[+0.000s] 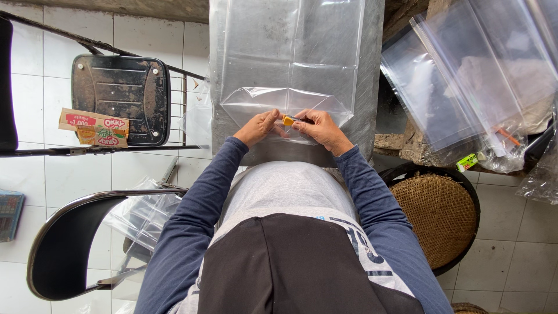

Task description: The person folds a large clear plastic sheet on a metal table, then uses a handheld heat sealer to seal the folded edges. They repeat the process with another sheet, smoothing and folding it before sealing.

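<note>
Both hands — left hand point(259, 127), right hand point(320, 129) — pinched on small orange piece point(288, 120), long axis left–right.

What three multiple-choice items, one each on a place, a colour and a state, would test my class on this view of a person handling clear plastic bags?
1. Where does the flat printed carton lie?
A. on the folding chair's seat
B. in the woven basket
C. on the steel table

2. What colour is the small object between the hands?
A. green
B. yellow-orange
C. white

3. How are the left hand and right hand placed?
A. far apart
B. resting in the lap
C. close together at the clear plastic bag

Answers: 1 A, it rests on the dark seat at left. 2 B, a yellow-orange piece shows at the fingertips. 3 C, both meet at the bag's near edge.
</note>
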